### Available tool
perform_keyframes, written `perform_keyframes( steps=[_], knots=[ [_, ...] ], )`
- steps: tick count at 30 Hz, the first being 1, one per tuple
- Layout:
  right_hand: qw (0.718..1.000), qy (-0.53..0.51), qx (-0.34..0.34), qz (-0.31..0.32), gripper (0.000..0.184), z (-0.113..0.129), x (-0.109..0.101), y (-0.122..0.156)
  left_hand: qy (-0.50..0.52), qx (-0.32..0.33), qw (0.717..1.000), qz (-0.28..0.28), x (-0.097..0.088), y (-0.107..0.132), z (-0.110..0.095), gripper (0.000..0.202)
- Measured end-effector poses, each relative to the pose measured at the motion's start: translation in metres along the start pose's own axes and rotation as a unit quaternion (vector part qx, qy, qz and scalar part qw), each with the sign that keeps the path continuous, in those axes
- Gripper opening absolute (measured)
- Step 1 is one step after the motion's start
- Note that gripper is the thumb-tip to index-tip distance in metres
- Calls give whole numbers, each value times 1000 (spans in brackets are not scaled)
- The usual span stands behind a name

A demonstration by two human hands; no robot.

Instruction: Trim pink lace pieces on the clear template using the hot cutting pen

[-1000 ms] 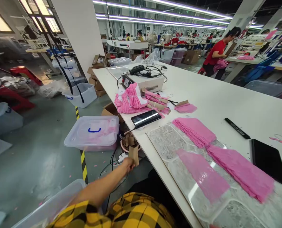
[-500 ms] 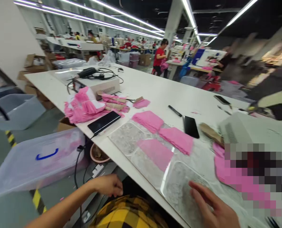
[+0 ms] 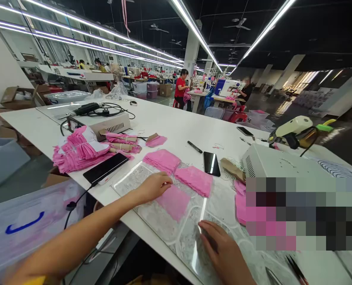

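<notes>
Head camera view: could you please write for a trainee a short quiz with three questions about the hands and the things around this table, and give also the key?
1. True or false: the right hand is nearer to the pink fabric stacks than the left hand is.
2. How many such stacks lie next to the single pink fabric piece?
3. Fill in the colour: the handle on the lidded plastic box is ____.

Key: 1. False, the left hand is nearer. 2. Two. 3. Blue.

Dark ceiling (image 3: 261,23), bright strip lights (image 3: 197,32), pale pillars (image 3: 193,46), white table (image 3: 176,124), grey floor (image 3: 40,168)
</notes>
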State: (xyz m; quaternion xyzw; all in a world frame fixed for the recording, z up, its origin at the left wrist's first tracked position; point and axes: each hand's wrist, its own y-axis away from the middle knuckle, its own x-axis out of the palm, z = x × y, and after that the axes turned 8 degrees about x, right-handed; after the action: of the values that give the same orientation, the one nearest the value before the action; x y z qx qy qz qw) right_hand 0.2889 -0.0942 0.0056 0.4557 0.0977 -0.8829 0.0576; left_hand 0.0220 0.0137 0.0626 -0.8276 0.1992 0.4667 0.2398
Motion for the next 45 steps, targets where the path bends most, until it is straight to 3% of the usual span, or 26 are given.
perform_keyframes(
  steps=[3, 6, 12, 19, 26, 32, 39, 45],
  knots=[
    [999, -14, 0, -37, 31, -13, 6, 2, -45, 4, 999, 28, 7, -38, 17, 13],
    [999, -23, -7, -23, 31, -21, 9, 2, -75, 24, 994, 78, 10, -67, 30, 26],
    [999, -45, 14, 10, 33, -25, 2, -3, -92, 70, 984, 138, 14, -91, 46, 29],
    [994, -84, 66, 10, 31, -13, -10, -7, -82, 115, 977, 162, 14, -98, 63, 31],
    [986, -84, 127, -64, 33, 12, -15, -31, -91, 157, 968, 172, 14, -93, 67, 30],
    [987, -74, 100, -102, 36, 25, -11, -80, -112, 153, 971, 148, 20, -86, 65, 30],
    [995, -42, 59, -66, 34, 28, 6, -136, -109, 166, 970, 141, 21, -84, 72, 29],
    [999, 12, 32, -29, 31, 34, 17, -153, -110, 158, 972, 133, 24, -83, 73, 29]
  ],
)
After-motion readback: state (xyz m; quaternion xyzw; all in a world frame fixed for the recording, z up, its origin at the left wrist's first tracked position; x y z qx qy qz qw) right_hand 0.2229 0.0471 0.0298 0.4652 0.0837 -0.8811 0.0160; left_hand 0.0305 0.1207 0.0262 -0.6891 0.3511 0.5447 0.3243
